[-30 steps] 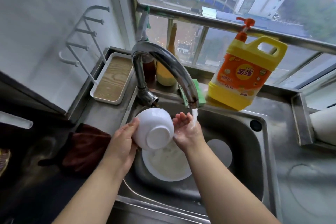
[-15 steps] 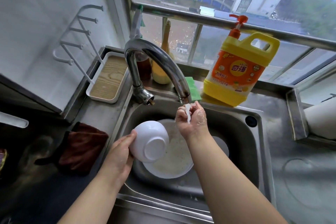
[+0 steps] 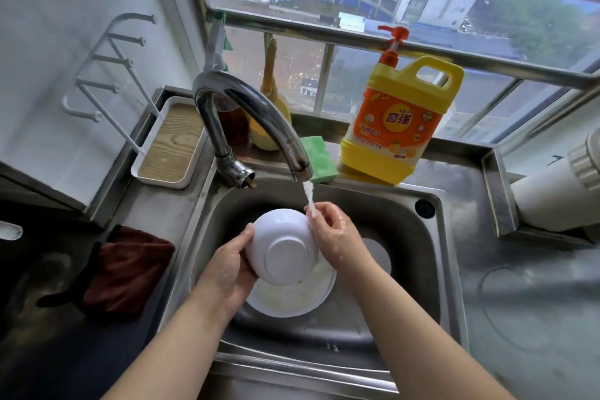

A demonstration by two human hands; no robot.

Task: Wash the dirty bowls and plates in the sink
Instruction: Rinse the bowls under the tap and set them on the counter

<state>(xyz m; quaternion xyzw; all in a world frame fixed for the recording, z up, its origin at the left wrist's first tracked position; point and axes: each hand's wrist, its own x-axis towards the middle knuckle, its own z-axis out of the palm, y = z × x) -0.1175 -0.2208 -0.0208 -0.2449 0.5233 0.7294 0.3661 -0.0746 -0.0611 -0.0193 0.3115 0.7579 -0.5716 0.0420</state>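
The bowl (image 3: 281, 247) hides much of the plate (image 3: 285, 300).

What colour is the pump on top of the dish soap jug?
Orange-red, on the pump of the yellow dish soap jug, seen in the head view.

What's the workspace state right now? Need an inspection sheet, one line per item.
Surface: steel sink, faucet running, stream landing at the right hand's fingers.
Job's things: white bowl held base toward the camera over a soiled white plate in the basin.
Clutter: yellow detergent jug, green sponge, brown cloth, tray with rack.
Grips: left hand grips the bowl's side; right hand against the bowl's rim, fingers curled.
Cables: nothing seen.
Surroundings: barred window, buildings outside.
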